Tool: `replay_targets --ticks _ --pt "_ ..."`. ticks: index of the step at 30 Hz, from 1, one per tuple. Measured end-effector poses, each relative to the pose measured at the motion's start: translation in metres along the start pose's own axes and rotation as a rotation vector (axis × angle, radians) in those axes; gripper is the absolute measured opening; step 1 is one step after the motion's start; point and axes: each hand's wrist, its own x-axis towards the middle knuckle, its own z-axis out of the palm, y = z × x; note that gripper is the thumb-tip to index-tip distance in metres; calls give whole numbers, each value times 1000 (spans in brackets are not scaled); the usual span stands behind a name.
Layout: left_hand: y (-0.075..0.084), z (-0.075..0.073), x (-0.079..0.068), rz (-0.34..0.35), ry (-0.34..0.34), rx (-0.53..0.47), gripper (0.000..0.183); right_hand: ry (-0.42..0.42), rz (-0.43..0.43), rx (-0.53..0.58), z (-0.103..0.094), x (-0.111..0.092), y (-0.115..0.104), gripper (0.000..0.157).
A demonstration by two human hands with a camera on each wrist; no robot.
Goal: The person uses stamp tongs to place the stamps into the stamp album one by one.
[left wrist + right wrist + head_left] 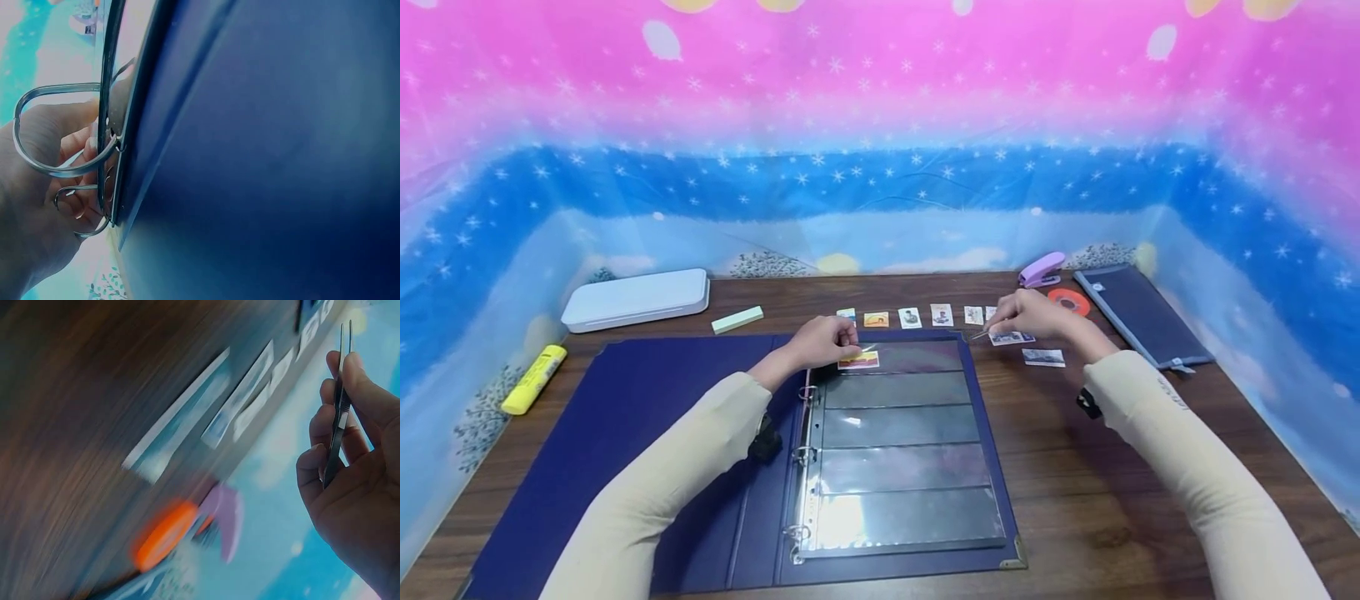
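My right hand (pixel 1030 315) holds a pair of metal tweezers (pixel 339 412), its two tips apart with nothing between them. It hovers over the right end of a row of stamps (pixel 942 315), near a wide stamp (pixel 1011 338) and another dark one (pixel 1043 357). My left hand (pixel 823 342) is at the top of a black stock page (pixel 895 425) in an open blue ring binder (pixel 662 433). Its thumb and fingers seem to pinch the clear pocket film there, beside a red and yellow stamp (pixel 859 359). In the left wrist view, binder rings (pixel 56 167) partly cover the hand.
A white case (pixel 636 300), a pale green block (pixel 737 319) and a yellow glue stick (pixel 535 379) lie left. At the back right are a purple stapler (pixel 1042 270), an orange ring-shaped thing (pixel 1069 302) and a dark zip pouch (pixel 1138 317). Patterned cloth surrounds the table.
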Motion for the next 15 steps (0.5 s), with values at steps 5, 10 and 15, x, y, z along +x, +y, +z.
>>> replay_targets --ticks 5,10,15 --pt "1 -3 -4 -13 4 3 12 30 -2 -61 -12 -19 24 18" --pt "1 -3 -4 -10 10 -1 12 45 30 -87 -16 -34 43 18" --pt "2 0 -2 -10 14 4 12 23 129 -92 -19 -53 62 18"
